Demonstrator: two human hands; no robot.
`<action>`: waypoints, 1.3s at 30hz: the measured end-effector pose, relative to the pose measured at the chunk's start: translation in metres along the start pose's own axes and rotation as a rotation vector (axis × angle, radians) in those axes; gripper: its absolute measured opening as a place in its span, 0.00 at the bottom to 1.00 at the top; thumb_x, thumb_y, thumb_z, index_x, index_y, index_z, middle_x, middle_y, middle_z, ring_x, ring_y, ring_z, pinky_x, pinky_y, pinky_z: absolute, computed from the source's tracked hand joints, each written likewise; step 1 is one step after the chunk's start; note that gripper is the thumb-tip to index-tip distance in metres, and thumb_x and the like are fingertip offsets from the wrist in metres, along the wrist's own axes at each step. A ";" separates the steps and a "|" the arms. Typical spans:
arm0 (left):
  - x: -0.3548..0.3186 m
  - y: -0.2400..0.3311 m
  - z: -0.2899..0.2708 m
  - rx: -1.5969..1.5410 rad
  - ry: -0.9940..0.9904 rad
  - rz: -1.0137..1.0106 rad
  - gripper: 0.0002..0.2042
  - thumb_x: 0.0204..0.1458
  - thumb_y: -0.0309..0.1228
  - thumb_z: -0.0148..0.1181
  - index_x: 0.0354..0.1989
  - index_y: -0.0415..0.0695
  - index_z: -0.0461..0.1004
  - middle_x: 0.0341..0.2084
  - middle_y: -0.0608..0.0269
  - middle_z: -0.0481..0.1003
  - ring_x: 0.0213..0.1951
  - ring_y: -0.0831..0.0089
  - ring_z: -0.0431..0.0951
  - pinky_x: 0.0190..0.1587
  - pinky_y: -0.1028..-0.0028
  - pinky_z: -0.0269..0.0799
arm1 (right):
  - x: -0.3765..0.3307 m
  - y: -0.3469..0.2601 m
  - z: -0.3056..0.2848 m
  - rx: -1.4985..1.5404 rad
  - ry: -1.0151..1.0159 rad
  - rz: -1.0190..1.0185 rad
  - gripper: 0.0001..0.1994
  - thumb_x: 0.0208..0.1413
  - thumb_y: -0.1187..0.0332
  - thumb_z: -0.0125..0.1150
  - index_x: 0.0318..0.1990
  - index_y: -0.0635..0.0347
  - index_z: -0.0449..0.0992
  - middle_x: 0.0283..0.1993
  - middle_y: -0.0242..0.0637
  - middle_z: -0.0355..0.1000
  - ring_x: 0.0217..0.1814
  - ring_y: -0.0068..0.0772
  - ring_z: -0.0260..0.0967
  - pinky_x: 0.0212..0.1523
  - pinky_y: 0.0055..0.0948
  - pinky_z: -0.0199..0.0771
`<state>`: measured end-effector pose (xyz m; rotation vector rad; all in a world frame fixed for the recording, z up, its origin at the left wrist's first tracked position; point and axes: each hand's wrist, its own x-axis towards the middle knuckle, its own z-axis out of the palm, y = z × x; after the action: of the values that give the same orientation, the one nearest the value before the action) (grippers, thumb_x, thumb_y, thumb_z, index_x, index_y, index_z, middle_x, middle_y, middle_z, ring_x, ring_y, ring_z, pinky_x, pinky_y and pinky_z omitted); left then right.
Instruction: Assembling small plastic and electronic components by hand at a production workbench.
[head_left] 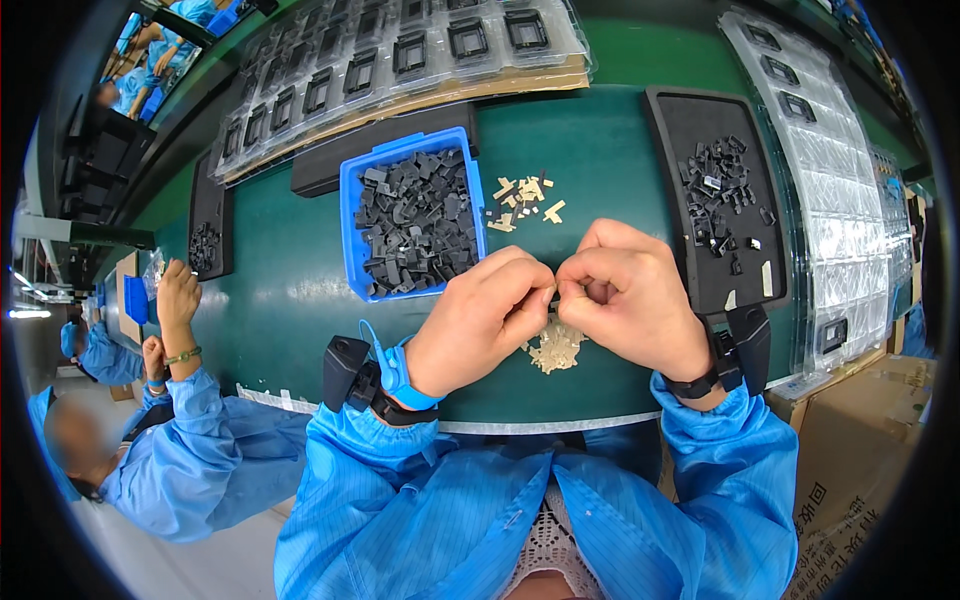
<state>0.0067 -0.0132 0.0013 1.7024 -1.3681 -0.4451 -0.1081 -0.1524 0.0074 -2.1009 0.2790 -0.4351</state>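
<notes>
In the head view, the left hand point(490, 315) and right hand point(632, 300) are pinched closed, fingertips nearly meeting, any held piece and its axis hidden, while beige pieces point(556, 352) are heaped just below both.

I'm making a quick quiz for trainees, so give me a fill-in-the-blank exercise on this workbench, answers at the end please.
1. The bin full of dark parts is coloured ____.
2. The left hand and right hand are close together; the one nearer the bin is the ____ one.
3. The pale pile nearest the hands lies on a table coloured ____.
4. The larger black tray lies to the bin's ____.

Missing words: blue; left; green; right.
</notes>
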 end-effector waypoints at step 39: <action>0.000 0.009 -0.024 -1.197 -0.247 -0.679 0.10 0.59 0.31 0.45 0.31 0.38 0.68 0.18 0.67 0.67 0.12 0.86 0.59 0.13 0.85 0.50 | 0.009 0.008 -0.004 -0.184 0.069 -0.621 0.14 0.34 0.77 0.67 0.32 0.58 0.73 0.35 0.34 0.65 0.36 0.36 0.64 0.46 0.40 0.64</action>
<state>0.0186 -0.0035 0.0211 1.0076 -0.3687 -1.5244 -0.1019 -0.1630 0.0048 -2.3340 -0.3212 -0.8718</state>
